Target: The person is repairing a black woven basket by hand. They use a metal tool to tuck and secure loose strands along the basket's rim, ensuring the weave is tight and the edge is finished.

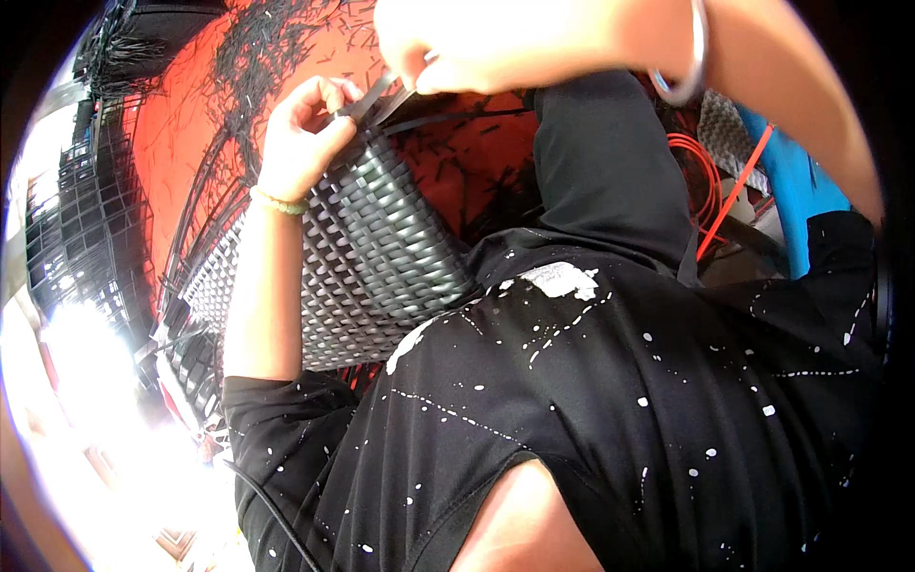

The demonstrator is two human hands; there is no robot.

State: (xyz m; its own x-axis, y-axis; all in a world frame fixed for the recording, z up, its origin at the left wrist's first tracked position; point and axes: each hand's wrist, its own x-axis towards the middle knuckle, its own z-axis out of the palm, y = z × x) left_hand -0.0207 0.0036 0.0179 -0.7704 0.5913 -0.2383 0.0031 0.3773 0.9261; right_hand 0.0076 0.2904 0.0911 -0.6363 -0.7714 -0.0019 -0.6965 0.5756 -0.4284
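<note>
A woven piece of glossy grey and black plastic strips (396,234), shaped like a basket or bag, leans against my body. At its top corner my left hand (303,129) is closed, thumb and fingers pinching the woven edge. Just above and to the right, my right hand (429,48) is closed around flat, grey, shiny pieces (381,103) that spread into two toward the left fingertips. Whether these are scissor blades or loose strips, I cannot tell. A dark strip (457,118) runs from the corner to the right.
Short black offcuts (257,57) litter the red surface (181,124). Black grid-like woven pieces (91,205) stand at the left. On the right are a coil of red cord (701,167), a blue object (786,205) and a grey woven piece (729,143). My knee (605,172) rises beside the work.
</note>
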